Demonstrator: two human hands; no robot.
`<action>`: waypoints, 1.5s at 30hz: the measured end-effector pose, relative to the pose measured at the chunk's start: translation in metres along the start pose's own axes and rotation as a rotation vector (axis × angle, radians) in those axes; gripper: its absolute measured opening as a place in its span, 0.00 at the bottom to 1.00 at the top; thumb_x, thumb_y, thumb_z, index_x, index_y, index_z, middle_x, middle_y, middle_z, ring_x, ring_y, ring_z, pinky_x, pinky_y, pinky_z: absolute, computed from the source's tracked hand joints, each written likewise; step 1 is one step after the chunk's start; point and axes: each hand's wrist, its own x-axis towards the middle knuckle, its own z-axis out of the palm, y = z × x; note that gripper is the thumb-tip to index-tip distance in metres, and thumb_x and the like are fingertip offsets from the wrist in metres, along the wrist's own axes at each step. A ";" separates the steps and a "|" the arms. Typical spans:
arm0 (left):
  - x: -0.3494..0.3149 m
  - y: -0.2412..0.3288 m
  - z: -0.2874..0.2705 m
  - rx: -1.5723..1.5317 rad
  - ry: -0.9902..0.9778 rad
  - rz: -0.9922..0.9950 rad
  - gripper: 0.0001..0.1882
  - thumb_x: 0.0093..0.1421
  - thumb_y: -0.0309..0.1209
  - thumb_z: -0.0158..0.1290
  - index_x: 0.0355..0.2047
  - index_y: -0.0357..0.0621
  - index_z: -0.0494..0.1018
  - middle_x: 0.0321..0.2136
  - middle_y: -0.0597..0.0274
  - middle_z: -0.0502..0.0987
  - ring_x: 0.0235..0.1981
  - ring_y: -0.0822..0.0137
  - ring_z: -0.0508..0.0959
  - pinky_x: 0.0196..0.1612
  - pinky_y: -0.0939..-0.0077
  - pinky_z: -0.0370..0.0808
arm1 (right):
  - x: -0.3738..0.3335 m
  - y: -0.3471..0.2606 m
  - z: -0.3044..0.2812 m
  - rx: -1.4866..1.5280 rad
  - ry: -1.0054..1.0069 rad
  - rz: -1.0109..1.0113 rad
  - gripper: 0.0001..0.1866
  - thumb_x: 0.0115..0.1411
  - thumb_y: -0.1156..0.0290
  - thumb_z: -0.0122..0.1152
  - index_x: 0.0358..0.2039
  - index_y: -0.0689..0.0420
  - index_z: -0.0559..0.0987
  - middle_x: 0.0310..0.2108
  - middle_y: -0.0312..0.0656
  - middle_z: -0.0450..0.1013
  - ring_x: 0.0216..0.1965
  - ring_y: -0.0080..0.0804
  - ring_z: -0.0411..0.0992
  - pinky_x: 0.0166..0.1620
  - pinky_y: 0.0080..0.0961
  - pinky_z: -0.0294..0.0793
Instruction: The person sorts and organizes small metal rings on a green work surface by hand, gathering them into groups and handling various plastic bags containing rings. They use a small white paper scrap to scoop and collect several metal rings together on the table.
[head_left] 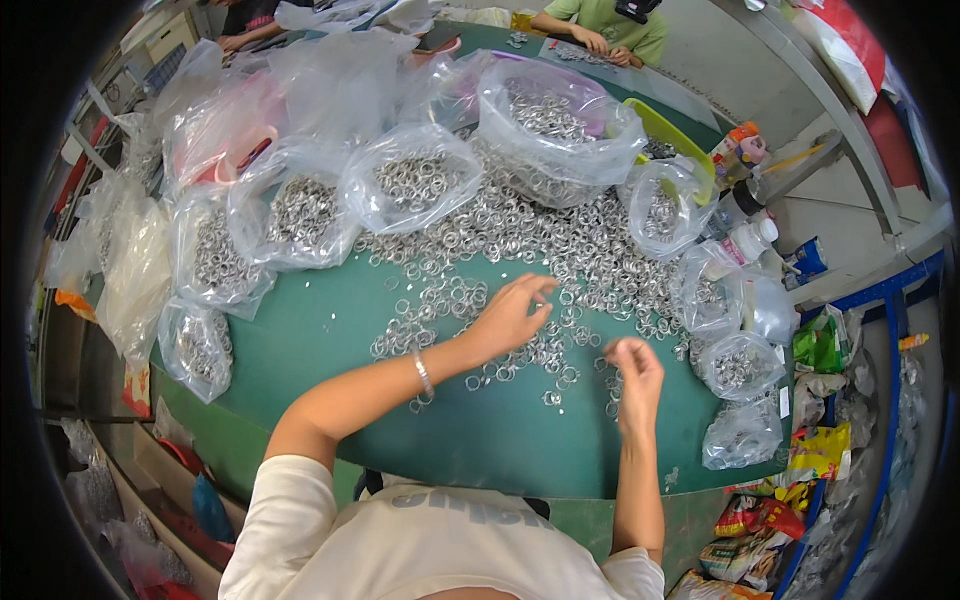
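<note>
Small silver metal rings lie in a large heap across the far middle of the green table. My left hand reaches over a looser patch of rings, fingers bent and apart from the thumb, with nothing visible between them. To the right, my right hand is closed, thumb and fingertips pressed together. Whatever it may hold is too small to make out. A few rings show just beside its fingers. A pale bracelet circles my left wrist.
Clear plastic bags of rings line the far and left edges, and smaller bags the right. A purple basin and a green basket stand behind. Across the table, a person in a green shirt handles small parts.
</note>
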 end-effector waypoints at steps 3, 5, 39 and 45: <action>0.045 0.003 0.018 0.114 0.064 0.163 0.25 0.54 0.22 0.51 0.54 0.37 0.62 0.53 0.47 0.65 0.54 0.52 0.67 0.55 0.63 0.66 | 0.060 0.018 -0.011 -0.251 0.234 -0.273 0.12 0.60 0.72 0.54 0.42 0.65 0.73 0.44 0.47 0.71 0.44 0.36 0.70 0.51 0.30 0.66; 0.075 -0.002 0.029 0.178 0.129 0.305 0.28 0.55 0.21 0.49 0.57 0.37 0.57 0.56 0.44 0.59 0.58 0.45 0.61 0.60 0.61 0.60 | 0.097 0.028 -0.015 -0.517 0.329 -0.396 0.16 0.58 0.72 0.55 0.46 0.66 0.71 0.47 0.51 0.69 0.49 0.42 0.68 0.54 0.33 0.64; 0.160 -0.001 0.051 0.633 0.033 0.457 0.34 0.53 0.36 0.57 0.53 0.27 0.57 0.50 0.39 0.64 0.52 0.45 0.65 0.58 0.59 0.60 | 0.181 -0.031 -0.246 -1.314 0.563 0.080 0.18 0.52 0.65 0.60 0.42 0.60 0.76 0.37 0.54 0.75 0.40 0.52 0.73 0.43 0.40 0.72; 0.159 -0.006 0.054 0.656 0.052 0.486 0.35 0.53 0.36 0.57 0.53 0.25 0.56 0.52 0.38 0.63 0.54 0.45 0.64 0.60 0.60 0.59 | 0.235 0.036 -0.332 -1.376 0.400 0.397 0.20 0.51 0.65 0.58 0.45 0.58 0.75 0.44 0.53 0.73 0.48 0.53 0.70 0.50 0.41 0.70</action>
